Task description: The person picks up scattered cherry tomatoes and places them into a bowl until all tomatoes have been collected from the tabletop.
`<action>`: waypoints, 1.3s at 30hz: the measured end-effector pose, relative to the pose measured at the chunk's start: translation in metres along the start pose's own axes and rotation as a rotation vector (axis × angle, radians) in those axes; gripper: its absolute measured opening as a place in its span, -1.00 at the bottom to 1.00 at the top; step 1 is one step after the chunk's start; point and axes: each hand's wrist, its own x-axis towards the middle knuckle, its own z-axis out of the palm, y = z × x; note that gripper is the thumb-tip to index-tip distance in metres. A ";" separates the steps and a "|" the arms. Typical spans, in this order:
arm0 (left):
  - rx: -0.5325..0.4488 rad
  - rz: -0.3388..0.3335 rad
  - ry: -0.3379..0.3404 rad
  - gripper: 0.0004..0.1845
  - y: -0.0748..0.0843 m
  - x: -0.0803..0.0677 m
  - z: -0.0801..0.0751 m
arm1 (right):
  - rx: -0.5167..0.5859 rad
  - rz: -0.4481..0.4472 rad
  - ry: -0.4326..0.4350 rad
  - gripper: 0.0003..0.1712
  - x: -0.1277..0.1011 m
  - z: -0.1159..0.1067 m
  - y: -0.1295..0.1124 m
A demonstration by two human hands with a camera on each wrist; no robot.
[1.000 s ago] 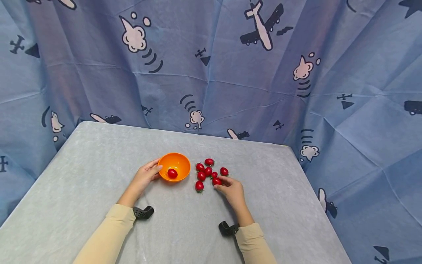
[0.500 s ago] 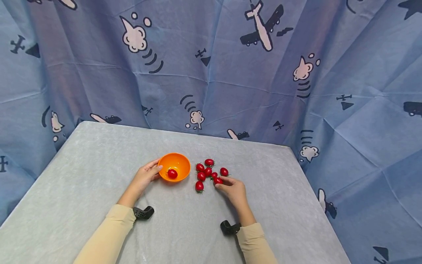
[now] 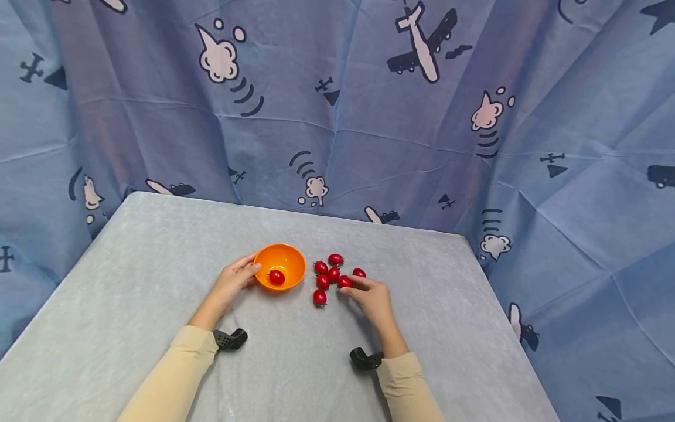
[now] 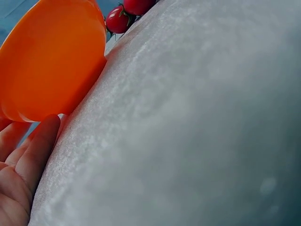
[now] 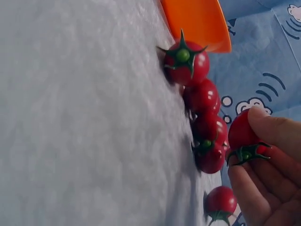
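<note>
A blue curtain [image 3: 348, 158] with airplane and cloud drawings hangs behind the scene, and in front of it is a table [image 3: 158, 264] covered in pale grey cloth. Two arms in cream sleeves reach in from the near side. The orange bowl [image 3: 285, 255] is near the middle of the table. The two hands are apart from each other: the left hand [image 3: 231, 282] grips the left side of the bowl, with its thumb at the rim, and the right hand [image 3: 373, 298] pinches one tomato [image 5: 242, 129] between thumb and fingers, above the cloth. Each wrist carries a small black device [image 3: 231, 339]. One red tomato [image 3: 276, 277] lies inside the bowl, while the loose tomatoes [image 3: 323, 282], with green stalks, lie grouped between the bowl and the right hand, some touching.
</note>
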 end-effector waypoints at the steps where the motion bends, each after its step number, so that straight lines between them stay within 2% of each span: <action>1: -0.005 0.002 -0.001 -0.40 0.000 0.000 0.000 | -0.004 -0.002 -0.001 -0.56 0.000 0.001 -0.001; 15: -0.006 -0.016 0.006 -0.41 0.004 -0.002 0.002 | -0.001 -0.040 -0.023 -0.58 0.007 0.015 -0.023; 25: -0.021 0.001 0.008 -0.42 0.002 0.001 0.003 | 0.090 -0.012 -0.061 -0.57 0.010 0.023 -0.040; 32: -0.010 0.006 0.007 -0.41 0.002 0.000 0.003 | 0.018 -0.036 -0.074 -0.56 0.012 0.029 -0.051; 39: 0.003 -0.005 0.013 -0.40 0.001 0.000 0.002 | 0.013 -0.023 -0.089 -0.58 0.014 0.036 -0.060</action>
